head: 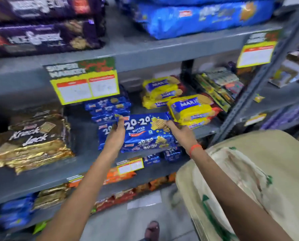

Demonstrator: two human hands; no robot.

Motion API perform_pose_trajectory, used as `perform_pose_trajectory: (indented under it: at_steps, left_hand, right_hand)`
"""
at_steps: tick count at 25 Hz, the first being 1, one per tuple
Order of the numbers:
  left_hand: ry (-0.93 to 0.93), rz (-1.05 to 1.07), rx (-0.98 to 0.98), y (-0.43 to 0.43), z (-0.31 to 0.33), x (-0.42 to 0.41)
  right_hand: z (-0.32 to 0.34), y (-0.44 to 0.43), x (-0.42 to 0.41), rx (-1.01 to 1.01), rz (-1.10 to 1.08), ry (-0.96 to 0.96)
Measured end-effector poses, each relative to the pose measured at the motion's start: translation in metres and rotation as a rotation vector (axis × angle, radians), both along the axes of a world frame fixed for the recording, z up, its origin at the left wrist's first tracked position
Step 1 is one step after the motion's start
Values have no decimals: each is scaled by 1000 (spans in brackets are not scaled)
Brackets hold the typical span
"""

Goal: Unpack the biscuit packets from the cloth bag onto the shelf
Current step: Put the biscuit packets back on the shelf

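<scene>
A blue 20-20 butter cookie packet (145, 133) lies at the front of the grey middle shelf (86, 164), held between both hands. My left hand (115, 134) grips its left end and my right hand (180, 131) grips its right end. The packet rests on top of other blue packets of the same kind (104, 134). The beige cloth bag (249, 180) with green print hangs at the lower right, under my right forearm. Its inside is hidden from view.
Yellow Marie packets (190, 108) stack just right of the blue packet. A gold Krack Jack pack (32, 136) sits to the left. A yellow price tag (86, 87) hangs from the shelf above. Orange packets (120, 176) fill the lower shelf. A foot (152, 230) stands on the floor.
</scene>
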State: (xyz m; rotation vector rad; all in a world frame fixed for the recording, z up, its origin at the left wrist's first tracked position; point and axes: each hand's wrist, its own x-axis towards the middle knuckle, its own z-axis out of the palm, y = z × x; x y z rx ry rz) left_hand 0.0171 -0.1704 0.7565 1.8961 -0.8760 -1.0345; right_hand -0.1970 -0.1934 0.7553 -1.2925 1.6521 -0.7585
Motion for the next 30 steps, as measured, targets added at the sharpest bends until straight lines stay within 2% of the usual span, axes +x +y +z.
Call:
perform_pose_trajectory:
  at_steps: [5,8,12,15,18,20,22,24,25,27,30]
  left_hand:
    - [100,122,-8,-14,-1,66]
    - [157,118,-5,-22,-2,84]
    - [152,160,-33,-36,-1,93]
    - [91,183,9,-40,-4,97]
    - [121,193,66,-33,-5,95]
    - [-46,183,115,-29,-2,92]
    - [-400,196,115,-28,11,79]
    - [-663,203,-46,-24,31,50]
    - [-713,180,-169,-21,37,28]
    - [-697,35,-379,-14,38,-29]
    - [-537,-281,-482,4,21,-124]
  right_hand:
    - [-8,-42,70,34,140,84]
    - [-12,-57,94,57,171,138]
    - [-11,-66,113,36,167,177]
    - [-13,-70,116,17,177,165]
    - [-12,-69,115,31,206,144]
    - [-6,-64,111,56,228,143]
    - [2,-54,100,51,232,146]
    - [5,-35,78,-2,183,113]
    - [4,-22,60,-25,148,82]
    - [-1,8,9,-26,109,49]
    - [-18,47,-72,40,18,77]
